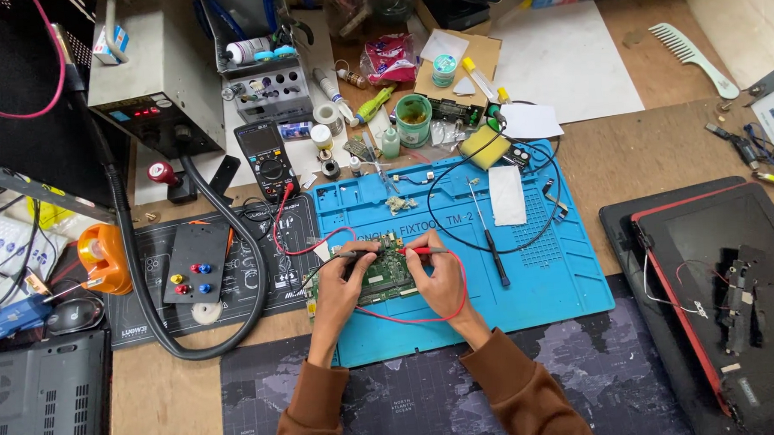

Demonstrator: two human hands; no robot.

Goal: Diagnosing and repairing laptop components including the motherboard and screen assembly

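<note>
My left hand (pixel 342 283) pinches the black multimeter probe (pixel 347 256), my right hand (pixel 438 280) the red probe (pixel 422 251); both tips touch the green circuit board (pixel 387 276) on the blue silicone mat (pixel 544 281), multimeter (pixel 265 157) at eleven o'clock.

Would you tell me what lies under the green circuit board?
The green circuit board rests on the blue work mat. The hands cover its edges, hiding what's beneath.

A white comb (pixel 693 58) lies at the upper right, an opened black laptop (pixel 717 292) at right, an orange tape roll (pixel 101 258) at left.
</note>
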